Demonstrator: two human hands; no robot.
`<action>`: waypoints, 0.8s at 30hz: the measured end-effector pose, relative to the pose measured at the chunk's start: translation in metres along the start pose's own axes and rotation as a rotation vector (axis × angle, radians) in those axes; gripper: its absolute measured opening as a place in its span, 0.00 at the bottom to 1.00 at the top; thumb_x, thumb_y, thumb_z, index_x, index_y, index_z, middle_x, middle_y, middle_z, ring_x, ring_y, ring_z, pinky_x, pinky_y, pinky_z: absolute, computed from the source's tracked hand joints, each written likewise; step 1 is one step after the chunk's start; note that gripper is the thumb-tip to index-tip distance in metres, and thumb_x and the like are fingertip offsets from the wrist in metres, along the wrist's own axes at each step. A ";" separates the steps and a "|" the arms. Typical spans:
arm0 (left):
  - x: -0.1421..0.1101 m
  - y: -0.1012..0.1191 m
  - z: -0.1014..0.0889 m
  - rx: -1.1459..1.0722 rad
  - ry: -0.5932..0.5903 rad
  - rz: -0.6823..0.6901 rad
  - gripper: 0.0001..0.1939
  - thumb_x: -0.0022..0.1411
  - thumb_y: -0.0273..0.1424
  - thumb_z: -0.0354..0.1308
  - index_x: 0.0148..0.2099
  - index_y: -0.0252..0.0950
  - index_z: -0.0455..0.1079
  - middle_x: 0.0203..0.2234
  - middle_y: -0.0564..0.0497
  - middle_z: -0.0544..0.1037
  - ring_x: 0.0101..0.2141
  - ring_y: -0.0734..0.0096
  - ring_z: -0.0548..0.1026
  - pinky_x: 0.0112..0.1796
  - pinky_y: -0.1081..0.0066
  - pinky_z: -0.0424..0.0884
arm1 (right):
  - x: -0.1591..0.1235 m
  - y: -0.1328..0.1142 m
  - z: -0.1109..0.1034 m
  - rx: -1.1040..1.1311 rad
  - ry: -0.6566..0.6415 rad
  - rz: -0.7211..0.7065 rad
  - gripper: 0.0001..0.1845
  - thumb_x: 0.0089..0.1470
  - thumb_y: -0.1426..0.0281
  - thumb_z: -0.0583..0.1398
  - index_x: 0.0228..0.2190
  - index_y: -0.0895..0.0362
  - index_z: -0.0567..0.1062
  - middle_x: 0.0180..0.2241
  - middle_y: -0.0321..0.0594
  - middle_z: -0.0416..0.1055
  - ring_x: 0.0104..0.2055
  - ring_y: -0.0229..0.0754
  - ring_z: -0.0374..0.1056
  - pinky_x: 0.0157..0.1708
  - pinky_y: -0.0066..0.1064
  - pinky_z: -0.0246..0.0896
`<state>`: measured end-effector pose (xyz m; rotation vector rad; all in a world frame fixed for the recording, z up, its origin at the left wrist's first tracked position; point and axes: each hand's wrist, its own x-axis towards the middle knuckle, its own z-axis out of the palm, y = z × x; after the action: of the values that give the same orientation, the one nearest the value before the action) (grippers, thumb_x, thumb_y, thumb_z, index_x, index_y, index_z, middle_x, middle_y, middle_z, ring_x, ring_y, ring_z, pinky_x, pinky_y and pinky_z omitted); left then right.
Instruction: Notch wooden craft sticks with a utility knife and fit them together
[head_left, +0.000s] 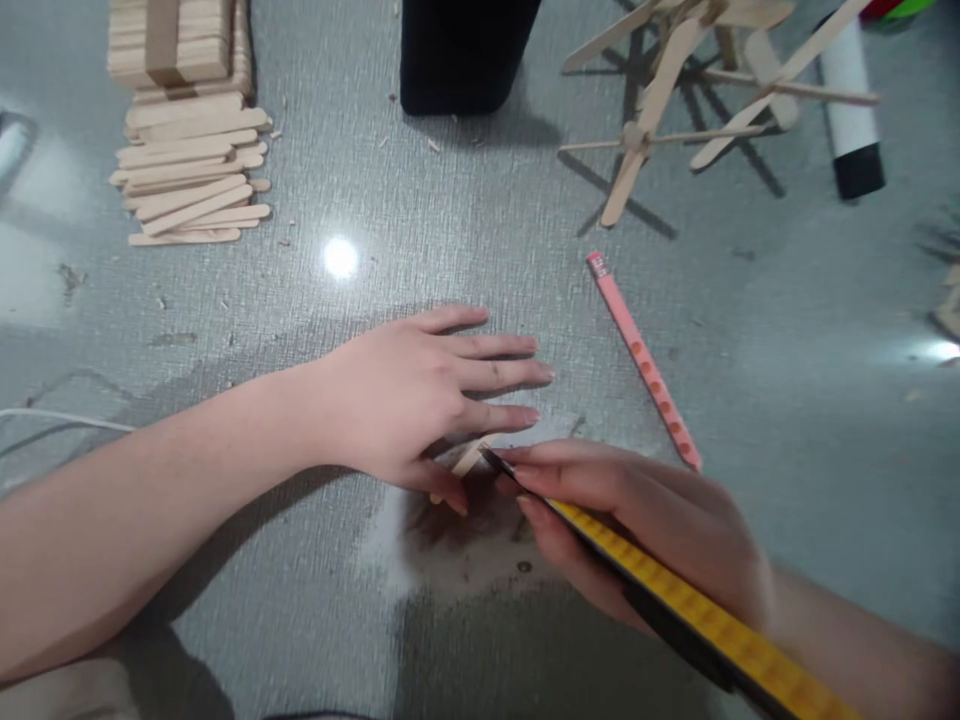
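My left hand (427,390) lies flat on the table with its fingers spread. Its thumb rests on a short piece of wooden craft stick (469,459), pressing it against the tabletop. From the right, my right hand (637,510) grips a yellow-and-black utility knife (637,560), fingers wrapped near its front end. The blade tip meets the craft stick between my left thumb and index finger, or sits just over it; I cannot tell which. Part of the stick is hidden under the thumb.
Craft sticks (195,180) lie piled at the upper left, below a banded bundle (202,40). A black container (465,50) stands at the top. A stick structure (667,90) and a white tube with a black cap (855,110) are upper right. A pink pencil (645,365) lies nearby.
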<state>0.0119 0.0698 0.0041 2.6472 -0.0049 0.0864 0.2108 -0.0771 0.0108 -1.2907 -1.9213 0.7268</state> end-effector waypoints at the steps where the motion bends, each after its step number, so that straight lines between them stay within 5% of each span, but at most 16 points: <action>1: 0.000 0.000 0.000 0.004 0.000 0.000 0.35 0.62 0.52 0.64 0.64 0.36 0.71 0.67 0.41 0.67 0.69 0.47 0.62 0.68 0.48 0.57 | 0.000 0.000 0.000 -0.001 0.000 0.002 0.17 0.56 0.80 0.61 0.45 0.49 0.74 0.38 0.39 0.82 0.36 0.43 0.82 0.36 0.28 0.81; 7: 0.000 -0.001 0.001 0.017 -0.008 0.012 0.36 0.63 0.53 0.62 0.64 0.35 0.70 0.68 0.41 0.66 0.69 0.48 0.62 0.68 0.48 0.56 | -0.001 -0.002 0.002 -0.003 -0.032 0.009 0.17 0.58 0.80 0.60 0.45 0.48 0.72 0.35 0.39 0.81 0.35 0.44 0.82 0.29 0.29 0.79; 13: 0.001 0.001 0.001 0.034 0.010 0.011 0.26 0.69 0.44 0.59 0.63 0.36 0.72 0.67 0.41 0.67 0.68 0.50 0.63 0.68 0.48 0.57 | 0.000 -0.004 0.001 0.004 -0.056 0.013 0.13 0.59 0.78 0.60 0.42 0.48 0.72 0.35 0.37 0.81 0.35 0.42 0.81 0.30 0.27 0.78; 24: 0.002 0.002 0.002 0.006 0.040 0.006 0.28 0.66 0.44 0.63 0.62 0.34 0.73 0.65 0.40 0.69 0.67 0.48 0.65 0.68 0.48 0.58 | -0.002 0.000 0.002 -0.087 0.010 0.023 0.12 0.57 0.76 0.63 0.41 0.48 0.76 0.35 0.35 0.82 0.34 0.44 0.81 0.29 0.29 0.78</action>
<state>0.0137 0.0676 0.0036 2.6515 0.0004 0.1416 0.2097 -0.0791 0.0096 -1.3689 -1.9519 0.6538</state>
